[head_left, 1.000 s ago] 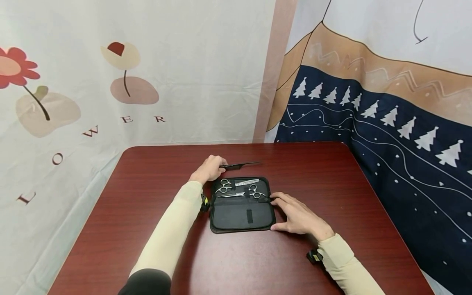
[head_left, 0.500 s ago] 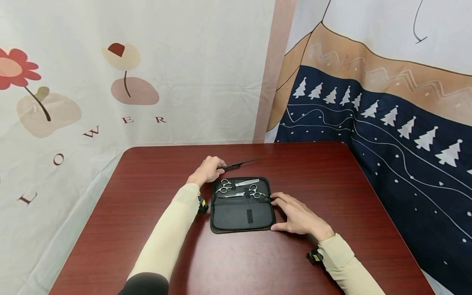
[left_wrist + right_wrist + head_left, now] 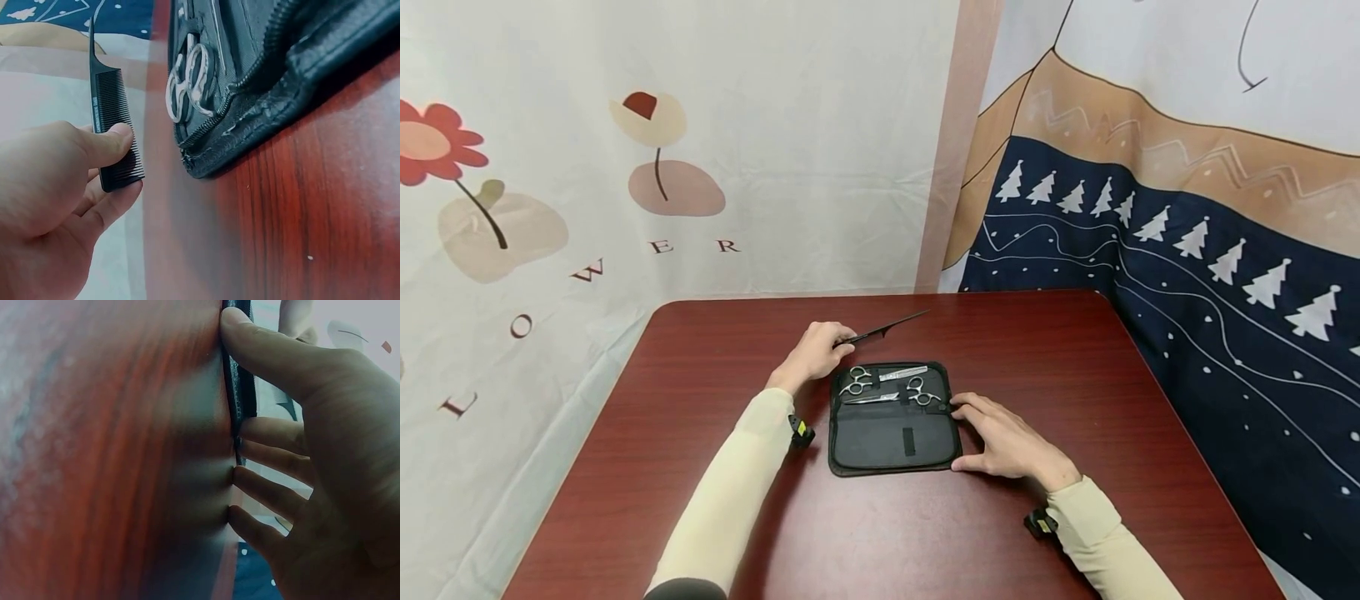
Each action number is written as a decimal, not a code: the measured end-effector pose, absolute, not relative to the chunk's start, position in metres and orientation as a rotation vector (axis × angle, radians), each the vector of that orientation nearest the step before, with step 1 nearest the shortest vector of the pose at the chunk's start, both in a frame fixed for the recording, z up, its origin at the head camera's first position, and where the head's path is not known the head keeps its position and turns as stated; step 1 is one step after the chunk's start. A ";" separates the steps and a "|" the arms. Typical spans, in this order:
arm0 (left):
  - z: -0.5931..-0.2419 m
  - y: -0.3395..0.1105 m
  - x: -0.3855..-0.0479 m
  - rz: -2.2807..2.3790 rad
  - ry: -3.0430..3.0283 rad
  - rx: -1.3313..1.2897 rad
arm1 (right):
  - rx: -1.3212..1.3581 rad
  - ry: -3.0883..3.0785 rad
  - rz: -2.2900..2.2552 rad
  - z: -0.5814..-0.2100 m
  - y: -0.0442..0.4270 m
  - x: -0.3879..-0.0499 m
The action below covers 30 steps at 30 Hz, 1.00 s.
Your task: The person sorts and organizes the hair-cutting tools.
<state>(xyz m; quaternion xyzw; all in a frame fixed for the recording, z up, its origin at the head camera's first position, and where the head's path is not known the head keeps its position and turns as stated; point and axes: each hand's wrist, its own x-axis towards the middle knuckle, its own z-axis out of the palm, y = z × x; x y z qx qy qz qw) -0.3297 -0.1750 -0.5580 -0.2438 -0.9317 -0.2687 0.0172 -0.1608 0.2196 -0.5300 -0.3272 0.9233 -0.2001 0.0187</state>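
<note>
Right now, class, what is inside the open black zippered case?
Inside the case: one upper pair of silver metal scissors and one lower pair, each crossed by a black strap. Whatever lies beneath straps or scissors is hidden.

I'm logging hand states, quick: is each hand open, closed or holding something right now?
Left hand: closed, pinching a black, fine-toothed comb with a pointed tail.
Right hand: open, touching the edge of a black, rectangular, zippered case.

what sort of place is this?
Likely an indoor space set up for filming hand work, exact room unclear: a reddish-brown table, a flower-printed backdrop behind it, and a small black device on each wrist.
</note>
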 end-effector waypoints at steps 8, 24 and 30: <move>-0.496 -0.158 -0.269 -1.018 -2.817 -0.693 | -1.003 2.856 -0.623 -0.528 0.219 -0.160; -0.480 -0.151 -0.227 -1.137 -2.617 -0.678 | -0.987 2.849 -0.625 -0.526 0.217 -0.160; -0.476 -0.139 -0.213 -1.240 -2.491 -0.701 | -0.977 2.847 -0.623 -0.527 0.217 -0.160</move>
